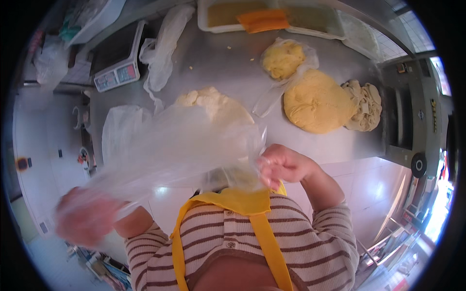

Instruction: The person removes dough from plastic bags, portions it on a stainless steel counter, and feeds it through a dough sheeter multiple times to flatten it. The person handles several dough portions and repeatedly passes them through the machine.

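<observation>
A clear plastic bag [182, 149] stretches between my two hands, above the front of a steel worktop [218, 69]. My left hand [87, 218], blurred, grips one end at the lower left. Pinched in the fingers of my right hand [282, 167] is the bag's other end. Behind the bag lies a pale dough mass [222, 105], partly hidden by the plastic. To the right rests a large yellow dough ball [316, 102], touching a grayish-beige lumpy dough [364, 105]. A smaller yellow dough piece [284, 60] sits in clear plastic behind the large ball.
A digital scale [118, 58] stands at the back left beside a crumpled plastic bag [164, 51]. White trays [233, 25] line the back, with an orange scraper or sheet [264, 20] across them. A steel appliance [404, 109] borders the right side.
</observation>
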Motion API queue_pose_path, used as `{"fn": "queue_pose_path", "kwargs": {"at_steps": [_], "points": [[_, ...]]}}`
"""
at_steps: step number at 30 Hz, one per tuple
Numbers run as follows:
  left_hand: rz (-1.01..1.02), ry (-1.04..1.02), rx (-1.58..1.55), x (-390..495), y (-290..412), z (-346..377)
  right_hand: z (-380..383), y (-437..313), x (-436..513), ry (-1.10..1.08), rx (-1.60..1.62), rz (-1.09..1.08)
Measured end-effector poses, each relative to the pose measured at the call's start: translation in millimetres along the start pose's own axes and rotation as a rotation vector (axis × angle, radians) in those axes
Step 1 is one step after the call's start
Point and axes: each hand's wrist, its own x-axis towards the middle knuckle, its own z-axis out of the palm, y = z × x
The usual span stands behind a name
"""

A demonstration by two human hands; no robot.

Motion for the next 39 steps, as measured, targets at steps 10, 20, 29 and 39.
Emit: {"fn": "queue_pose_path", "kwargs": {"at_steps": [10,20,29,39], "points": [[0.976,0.919,0.444,-170,87,18,-190,97,123,1.085,-0.835,-0.223],[1.082,1.297,0.801,-274,47,47,-352,207,143,1.438,-1.331,0.289],[1.006,1.324,0.583,-288,42,-18,-301,256,275,0.964,-1.463,-0.078],[0.863,0.938,0.378,-314,78,-70,-269,270,259,0.697,-1.447,-0.101]]}}
